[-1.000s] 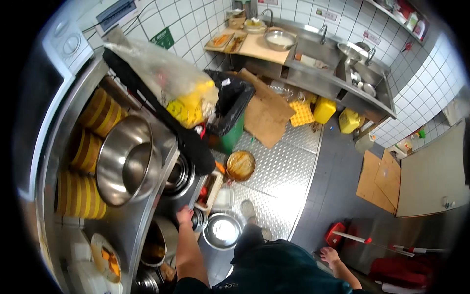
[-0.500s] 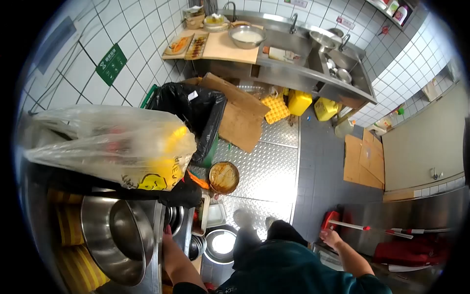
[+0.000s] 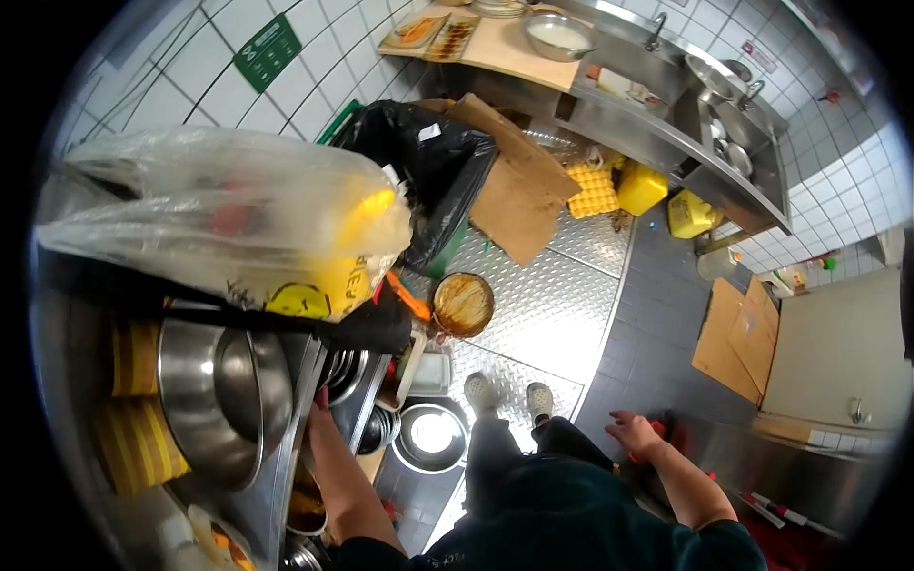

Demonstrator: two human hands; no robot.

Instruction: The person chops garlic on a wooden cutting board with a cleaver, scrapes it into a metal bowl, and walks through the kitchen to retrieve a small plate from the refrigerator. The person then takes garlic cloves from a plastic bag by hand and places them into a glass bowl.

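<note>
My left hand (image 3: 321, 411) reaches down beside the edge of the steel shelf (image 3: 303, 395); its fingertips are mostly hidden there. Just right of it, stacked metal bowls (image 3: 350, 373) sit on a lower level. A large shiny steel bowl (image 3: 181, 404) rests on the shelf to its left, with another bowl inside it. Out to my right, my right hand (image 3: 636, 434) hangs over the dark floor with its fingers apart, holding nothing that shows. Close to it is a red object (image 3: 659, 434), partly covered by the hand and forearm.
A stained round pan (image 3: 464, 305) and a wide steel basin (image 3: 404, 447) are on the floor. A black-lined bin (image 3: 419, 181) stands beside flattened cardboard (image 3: 514, 205). Sinks (image 3: 628, 71) line the far wall. A bulging plastic bag (image 3: 228, 219) sits at left.
The view has turned, so the room sits further right. My right fingers, curled near the red object with a white handle before, are now spread. My left hand stays at the shelf.
</note>
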